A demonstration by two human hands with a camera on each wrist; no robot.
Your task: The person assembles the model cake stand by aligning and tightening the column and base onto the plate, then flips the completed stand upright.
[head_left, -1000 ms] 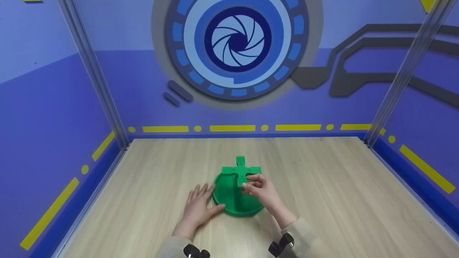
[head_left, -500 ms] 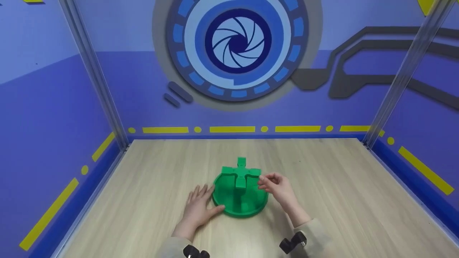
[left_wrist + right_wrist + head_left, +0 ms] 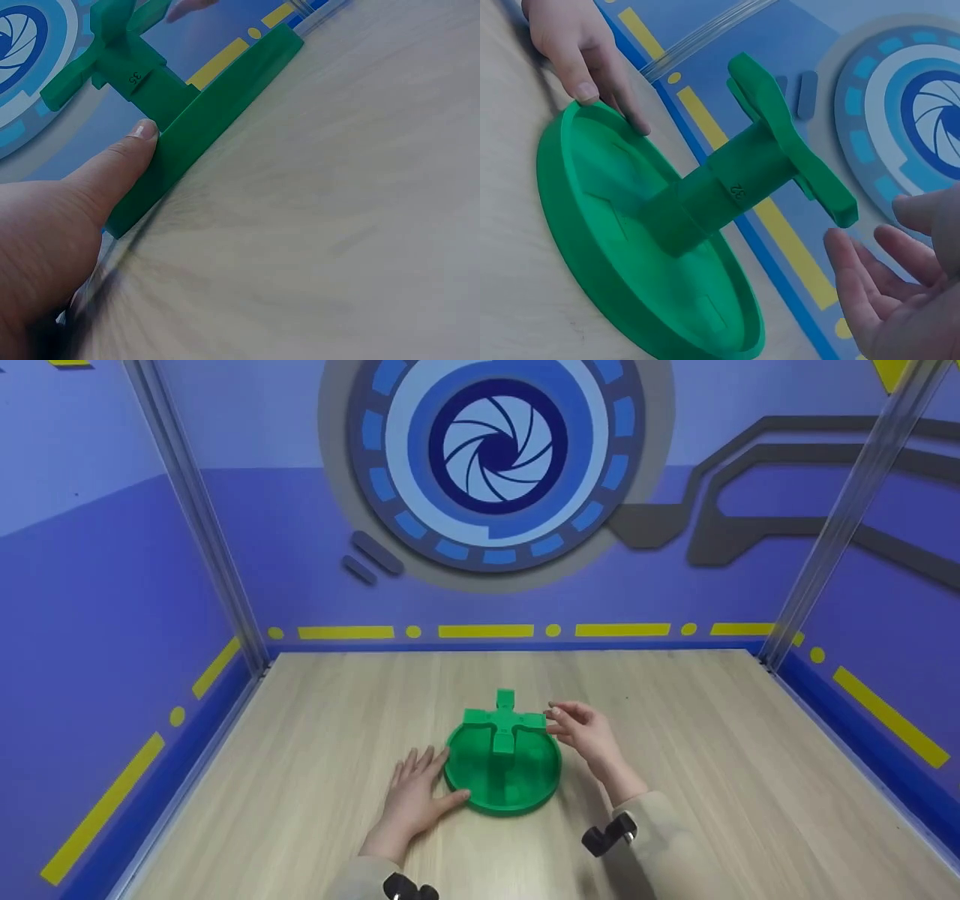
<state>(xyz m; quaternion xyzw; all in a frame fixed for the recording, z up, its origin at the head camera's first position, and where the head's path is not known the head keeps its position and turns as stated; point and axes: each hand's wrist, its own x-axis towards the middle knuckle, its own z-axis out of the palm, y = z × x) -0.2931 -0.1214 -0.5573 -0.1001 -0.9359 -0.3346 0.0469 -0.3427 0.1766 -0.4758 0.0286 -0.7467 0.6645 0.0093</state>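
A green round dish-like base (image 3: 504,810) lies on the table, with a thick post (image 3: 727,176) rising from its middle. A four-armed cross-shaped top (image 3: 505,720) crowns the post. My left hand (image 3: 416,802) rests against the left side of the base, fingers spread and thumb at the rim. In the left wrist view its thumb (image 3: 124,161) lies straight along the rim wall. Beside the tip of the cross's right arm is my right hand (image 3: 589,739), its fingers loosely bent and holding nothing. A small gap shows between its fingertips and the arm in the right wrist view.
The wooden tabletop (image 3: 337,720) extends around the base. Printed blue panels (image 3: 495,607) close off the back and both sides, with metal posts (image 3: 199,510) at the corners. Black wrist mounts (image 3: 609,834) sit on both sleeves.
My right hand has moved from the cross's near arm out to the right, then up to its right arm. The cross has turned slightly. My left hand has stayed in place.
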